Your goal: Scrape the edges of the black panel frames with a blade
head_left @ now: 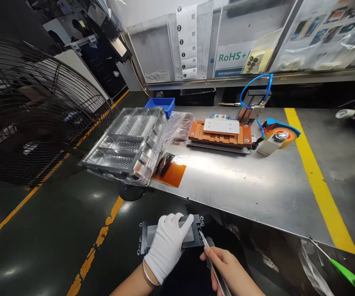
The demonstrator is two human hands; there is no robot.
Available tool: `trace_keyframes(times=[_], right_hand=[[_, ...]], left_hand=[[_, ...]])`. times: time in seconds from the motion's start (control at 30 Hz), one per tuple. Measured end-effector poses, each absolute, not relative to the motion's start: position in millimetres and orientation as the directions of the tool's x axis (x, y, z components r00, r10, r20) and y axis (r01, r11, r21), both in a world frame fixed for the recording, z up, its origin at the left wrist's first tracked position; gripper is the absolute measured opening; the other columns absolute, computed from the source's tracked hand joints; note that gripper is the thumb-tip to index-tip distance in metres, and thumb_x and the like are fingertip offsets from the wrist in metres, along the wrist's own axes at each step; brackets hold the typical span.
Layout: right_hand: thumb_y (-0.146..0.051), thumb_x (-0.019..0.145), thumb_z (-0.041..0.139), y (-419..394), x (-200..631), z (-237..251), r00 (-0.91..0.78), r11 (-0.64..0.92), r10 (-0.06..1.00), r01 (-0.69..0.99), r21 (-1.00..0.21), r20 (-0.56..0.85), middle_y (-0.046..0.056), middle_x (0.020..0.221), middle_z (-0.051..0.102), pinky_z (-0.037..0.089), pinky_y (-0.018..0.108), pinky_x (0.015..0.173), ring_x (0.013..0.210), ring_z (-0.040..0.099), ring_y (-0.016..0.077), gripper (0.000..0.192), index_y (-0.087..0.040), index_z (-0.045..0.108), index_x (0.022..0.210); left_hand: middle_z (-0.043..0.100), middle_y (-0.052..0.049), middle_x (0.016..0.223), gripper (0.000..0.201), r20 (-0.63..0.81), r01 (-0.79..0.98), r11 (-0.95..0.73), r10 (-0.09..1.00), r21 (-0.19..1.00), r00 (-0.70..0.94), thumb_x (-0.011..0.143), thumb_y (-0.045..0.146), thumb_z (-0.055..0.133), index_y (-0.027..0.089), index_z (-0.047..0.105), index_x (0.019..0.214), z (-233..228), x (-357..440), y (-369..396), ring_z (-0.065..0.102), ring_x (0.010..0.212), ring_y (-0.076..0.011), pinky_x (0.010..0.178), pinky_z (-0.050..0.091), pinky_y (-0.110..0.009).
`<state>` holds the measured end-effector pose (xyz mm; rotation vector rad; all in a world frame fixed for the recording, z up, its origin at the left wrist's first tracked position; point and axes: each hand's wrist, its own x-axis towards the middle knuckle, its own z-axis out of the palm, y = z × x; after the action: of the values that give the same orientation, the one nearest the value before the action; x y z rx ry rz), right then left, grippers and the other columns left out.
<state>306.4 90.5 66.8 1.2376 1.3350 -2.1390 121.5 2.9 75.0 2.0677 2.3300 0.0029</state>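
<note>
My left hand [167, 246], in a white glove, lies on top of a flat dark grey rectangular part [148, 236] with small mounting tabs, held below the table's front edge. My bare right hand [227, 267] grips thin metal tweezers [206, 243], whose tip touches the part's right end. On the steel table [257, 185] beyond stand an orange fixture with a white plate [220, 132] and a stack of clear plastic trays [128, 142].
A large wire fan guard [32, 111] fills the left. An amber film sheet [169, 172] lies by the trays. An orange-and-blue button unit [277, 137] sits right of the fixture. A yellow stripe [314, 172] crosses the table. A blue bin [162, 105] stands behind.
</note>
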Motion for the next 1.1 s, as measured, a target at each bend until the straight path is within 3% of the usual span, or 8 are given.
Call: trace_keyframes(times=[0.2, 0.27, 0.33, 0.43, 0.5, 0.6, 0.8, 1.1], right_hand=[[-0.057, 0.094, 0.044, 90.7, 301.8, 82.9, -0.575, -0.855, 0.005, 0.422, -0.302, -0.818, 0.000, 0.053, 0.052, 0.032, 0.015, 0.040, 0.039, 0.047, 0.0073, 0.055, -0.007, 0.052, 0.113], [-0.058, 0.096, 0.040, 98.8, 307.4, 85.2, -0.585, -0.842, 0.035, 0.420, -0.340, -0.811, 0.000, 0.058, 0.052, 0.035, 0.018, 0.042, 0.043, 0.049, 0.0082, 0.059, -0.007, 0.049, 0.125], [-0.062, 0.095, 0.037, 108.9, 316.6, 79.4, -0.607, -0.658, 0.196, 0.501, -0.563, -0.770, 0.005, 0.072, 0.057, 0.045, 0.023, 0.057, 0.059, 0.058, 0.0117, 0.066, -0.011, 0.049, 0.135], [-0.066, 0.094, 0.037, 122.6, 332.4, 60.8, -0.679, 0.001, 0.508, 0.615, -0.788, -0.530, 0.007, 0.094, 0.057, 0.046, 0.039, 0.087, 0.091, 0.059, 0.0188, 0.060, -0.028, 0.056, 0.136], [-0.060, 0.096, 0.040, 128.5, 340.1, 49.1, -0.748, 0.384, 0.604, 0.575, -0.722, -0.274, 0.006, 0.093, 0.056, 0.045, 0.043, 0.083, 0.089, 0.057, 0.0196, 0.047, -0.038, 0.058, 0.133], [-0.045, 0.097, 0.049, 132.4, 343.4, 41.3, -0.818, 0.694, 0.572, 0.440, -0.569, 0.066, 0.004, 0.087, 0.055, 0.045, 0.034, 0.070, 0.076, 0.055, 0.0148, 0.038, -0.038, 0.058, 0.133], [-0.037, 0.096, 0.053, 135.8, 339.0, 44.3, -0.856, 0.841, 0.475, 0.374, -0.392, 0.203, 0.004, 0.085, 0.052, 0.043, 0.031, 0.068, 0.073, 0.052, 0.0125, 0.038, -0.029, 0.057, 0.133], [-0.036, 0.095, 0.055, 145.3, 340.5, 48.8, -0.893, 0.883, 0.394, 0.303, -0.358, 0.215, 0.004, 0.088, 0.054, 0.044, 0.030, 0.069, 0.076, 0.052, 0.0132, 0.040, -0.031, 0.055, 0.135]], left_hand=[[0.053, -0.012, 0.114, 0.074, -0.015, 0.993, 0.115, 0.993, -0.016, -0.115, 0.073, -0.004, 0.040, 0.024, 0.043, 0.142, 78.1, 124.2, 2.7, 0.052, 0.097, -0.0261, 0.082, 0.043, -0.044], [0.052, -0.013, 0.116, 0.074, -0.033, 0.994, 0.110, 0.993, 0.013, -0.109, 0.074, -0.001, 0.040, 0.025, 0.041, 0.143, 78.9, 123.4, 2.0, 0.052, 0.100, -0.0272, 0.083, 0.043, -0.045], [0.052, -0.014, 0.118, 0.072, -0.074, 0.992, 0.109, 0.992, 0.060, -0.104, 0.076, 0.003, 0.042, 0.026, 0.039, 0.144, 79.1, 122.3, 1.1, 0.051, 0.101, -0.0279, 0.084, 0.043, -0.046], [0.051, -0.014, 0.119, 0.073, -0.142, 0.986, 0.114, 0.985, 0.118, -0.097, 0.077, 0.007, 0.044, 0.027, 0.035, 0.146, 79.9, 120.9, 0.1, 0.051, 0.104, -0.0297, 0.086, 0.042, -0.047], [0.050, -0.015, 0.121, 0.072, -0.162, 0.986, 0.110, 0.983, 0.127, -0.089, 0.077, 0.008, 0.043, 0.027, 0.034, 0.146, 81.1, 120.6, -0.2, 0.051, 0.105, -0.0306, 0.086, 0.041, -0.048], [0.050, -0.015, 0.122, 0.067, -0.173, 0.985, 0.106, 0.982, 0.135, -0.082, 0.081, 0.011, 0.042, 0.027, 0.035, 0.146, 83.3, 121.1, -0.6, 0.051, 0.105, -0.0307, 0.086, 0.042, -0.048], [0.049, -0.013, 0.121, 0.066, -0.173, 0.985, 0.102, 0.982, 0.140, -0.077, 0.083, 0.010, 0.041, 0.028, 0.033, 0.146, 86.9, 121.2, -1.5, 0.049, 0.103, -0.0290, 0.087, 0.040, -0.047], [0.049, -0.009, 0.121, 0.073, -0.267, 0.977, 0.004, 0.962, 0.214, 0.055, 0.073, 0.016, 0.050, 0.030, 0.033, 0.142, 104.5, 113.6, 4.6, 0.048, 0.097, -0.0266, 0.079, 0.040, -0.044]])
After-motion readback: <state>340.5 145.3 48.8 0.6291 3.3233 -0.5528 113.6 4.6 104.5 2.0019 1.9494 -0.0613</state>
